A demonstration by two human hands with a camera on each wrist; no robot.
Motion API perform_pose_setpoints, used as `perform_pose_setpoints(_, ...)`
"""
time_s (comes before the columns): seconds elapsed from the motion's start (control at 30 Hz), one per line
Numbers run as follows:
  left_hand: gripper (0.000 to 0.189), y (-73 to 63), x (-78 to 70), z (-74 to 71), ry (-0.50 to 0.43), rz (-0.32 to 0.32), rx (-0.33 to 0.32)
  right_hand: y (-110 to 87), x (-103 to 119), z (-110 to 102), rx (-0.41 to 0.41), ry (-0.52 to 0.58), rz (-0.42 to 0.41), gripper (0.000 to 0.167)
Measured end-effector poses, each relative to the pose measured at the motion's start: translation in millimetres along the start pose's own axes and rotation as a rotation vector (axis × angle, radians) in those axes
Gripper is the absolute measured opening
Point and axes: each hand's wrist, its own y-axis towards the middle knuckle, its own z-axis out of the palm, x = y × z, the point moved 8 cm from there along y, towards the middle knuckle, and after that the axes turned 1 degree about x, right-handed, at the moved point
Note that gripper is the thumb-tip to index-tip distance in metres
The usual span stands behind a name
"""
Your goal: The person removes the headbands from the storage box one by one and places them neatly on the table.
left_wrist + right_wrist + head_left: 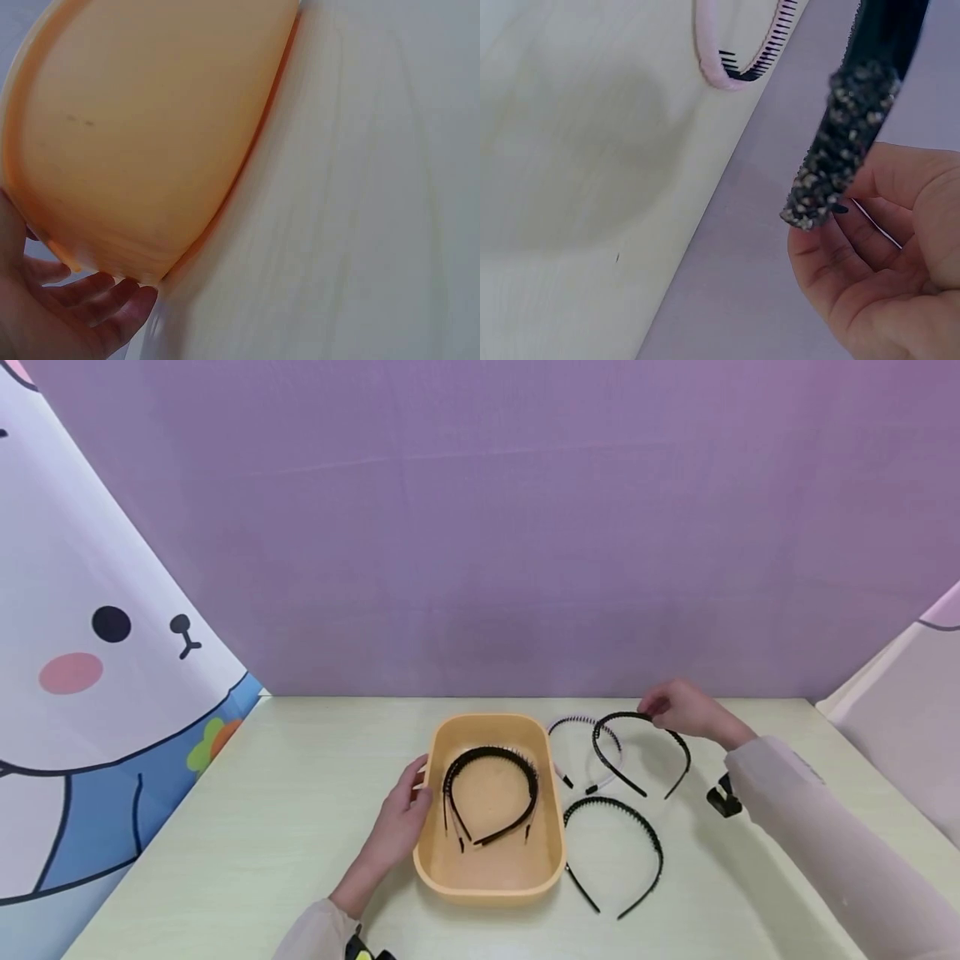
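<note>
My right hand (686, 708) pinches a black headband (681, 745) by its top and holds it above the table, ends down. Close up in the right wrist view, the held headband (844, 127) shows a dark band with glittering stones. My left hand (400, 818) grips the left side of a yellow-orange plastic basket (491, 892), thumb at the rim and fingers against the outer wall (150, 187). Inside the basket, black headbands (491, 752) lie overlapped; their exact count is unclear.
A pale pink headband (619, 752) with dark inner teeth lies just right of the basket, partly behind the held one. Nearer the front lies another black headband (654, 835), one side against the basket. A purple backdrop (487, 568) rises behind the table (322, 777).
</note>
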Motion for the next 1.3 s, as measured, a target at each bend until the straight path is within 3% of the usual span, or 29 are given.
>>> perform_pose_setpoints(1.3,0.048,-5.9,-3.6,0.0,-0.009,0.010,0.001,-6.7,-46.9,-6.2,-0.045,-0.036,0.042,0.021)
